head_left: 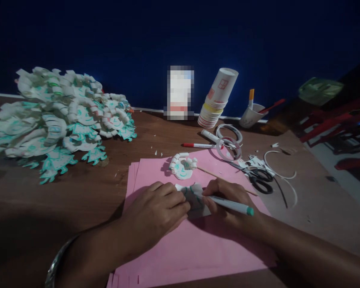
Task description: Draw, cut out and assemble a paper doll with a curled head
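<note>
My right hand (228, 198) grips a white marker (232, 205) with a green end, its tip low over a small piece of white paper (195, 196). Green lines run across that paper. On the paper's left side, my left hand (160, 206) has its fingers curled and holds it down against pink sheets (180, 256). Just beyond both hands lies a white paper face (181, 172) with green drawn features and rolled paper curls. A thin stick (211, 174) rests to the right of the face.
Many paper figures (78, 108) are heaped at left. Stacked paper cups (217, 98) and a cup of pens (252, 116) stand at the back. Tape rolls (229, 148), a red marker (199, 145), black scissors (261, 180) and paper scraps (255, 162) lie at right.
</note>
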{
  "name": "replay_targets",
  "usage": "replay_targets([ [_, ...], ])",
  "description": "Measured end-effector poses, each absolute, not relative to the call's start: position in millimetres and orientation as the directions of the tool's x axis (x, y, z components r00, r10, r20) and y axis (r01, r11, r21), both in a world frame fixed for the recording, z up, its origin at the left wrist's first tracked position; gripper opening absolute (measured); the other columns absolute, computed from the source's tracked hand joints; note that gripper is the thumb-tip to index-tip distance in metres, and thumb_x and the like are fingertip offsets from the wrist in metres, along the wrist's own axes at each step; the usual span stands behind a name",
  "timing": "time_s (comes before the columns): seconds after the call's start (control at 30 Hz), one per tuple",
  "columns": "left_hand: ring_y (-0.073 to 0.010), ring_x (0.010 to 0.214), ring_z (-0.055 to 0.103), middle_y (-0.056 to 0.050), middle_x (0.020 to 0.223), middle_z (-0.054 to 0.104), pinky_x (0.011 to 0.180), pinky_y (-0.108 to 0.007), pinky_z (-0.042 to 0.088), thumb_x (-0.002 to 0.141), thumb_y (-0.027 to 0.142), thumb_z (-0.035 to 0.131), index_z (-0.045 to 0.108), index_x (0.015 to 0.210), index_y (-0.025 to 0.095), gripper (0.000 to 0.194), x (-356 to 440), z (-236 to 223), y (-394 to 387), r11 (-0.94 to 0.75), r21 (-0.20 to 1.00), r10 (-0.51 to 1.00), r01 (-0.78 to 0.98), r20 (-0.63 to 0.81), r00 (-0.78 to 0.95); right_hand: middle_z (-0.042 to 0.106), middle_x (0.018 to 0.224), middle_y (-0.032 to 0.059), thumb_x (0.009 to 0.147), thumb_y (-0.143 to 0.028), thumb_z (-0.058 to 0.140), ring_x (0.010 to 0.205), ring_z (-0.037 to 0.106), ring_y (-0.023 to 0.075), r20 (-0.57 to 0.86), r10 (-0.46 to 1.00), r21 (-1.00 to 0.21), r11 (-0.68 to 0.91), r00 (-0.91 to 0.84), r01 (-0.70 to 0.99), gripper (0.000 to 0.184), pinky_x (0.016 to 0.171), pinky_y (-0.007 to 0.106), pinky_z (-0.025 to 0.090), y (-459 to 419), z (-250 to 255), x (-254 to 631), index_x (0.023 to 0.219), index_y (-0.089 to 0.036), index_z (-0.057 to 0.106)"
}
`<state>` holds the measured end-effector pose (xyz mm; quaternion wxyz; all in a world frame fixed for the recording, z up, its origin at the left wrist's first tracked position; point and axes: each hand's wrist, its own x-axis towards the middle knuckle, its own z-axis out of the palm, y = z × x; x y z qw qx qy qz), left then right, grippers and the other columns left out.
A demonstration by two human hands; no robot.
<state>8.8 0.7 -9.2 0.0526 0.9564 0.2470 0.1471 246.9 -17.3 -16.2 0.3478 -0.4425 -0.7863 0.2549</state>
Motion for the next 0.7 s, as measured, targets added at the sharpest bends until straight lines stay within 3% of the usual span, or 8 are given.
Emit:
replay_targets([
  [0.3, -0.0183, 0.087, 0.055, -0.002, 0.093, 0.066, 0.073, -0.034, 0.039, 0.099, 0.022, 0.054, 0.065, 0.104, 0.021, 0.012, 7.3, -9.1, 0.6, -0.865, 0.194, 0.5, 0.464, 0.248, 0.829, 0.065, 0.066, 0.0012, 0.093, -0.031, 0.057, 0.053, 0.057, 0.0119, 0.323, 0.869, -0.704, 0.485, -0.375, 0.518, 0.014, 0.05, 0.023, 0.043, -16.8, -18.6, 247.4, 0.086, -0.018, 0.058],
  [0.57, -0.0185, 0.104, 0.058, -0.001, 0.112, 0.07, 0.09, -0.035, 0.041, 0.097, 0.028, 0.059, 0.067, 0.112, 0.024, 0.018, -4.0, -8.5, 4.4, -0.812, 0.382, 0.545, 0.441, 0.227, 0.807, 0.066, 0.066, 0.0008, 0.094, -0.033, 0.056, 0.053, 0.058, 0.0121, 0.312, 0.868, -0.698, 0.486, -0.387, 0.526, 0.017, 0.049, 0.022, 0.041, -16.4, -19.2, 247.8, 0.085, -0.019, 0.058],
  [0.7, -0.019, 0.105, 0.057, 0.002, 0.114, 0.068, 0.09, -0.035, 0.041, 0.095, 0.028, 0.061, 0.067, 0.11, 0.027, 0.016, -6.9, -8.6, 6.9, -0.779, 0.43, 0.573, 0.456, 0.193, 0.797, 0.066, 0.066, 0.0007, 0.094, -0.033, 0.056, 0.053, 0.058, 0.0122, 0.299, 0.869, -0.699, 0.481, -0.394, 0.53, 0.017, 0.05, 0.023, 0.041, -17.1, -19.8, 249.2, 0.086, -0.019, 0.058],
])
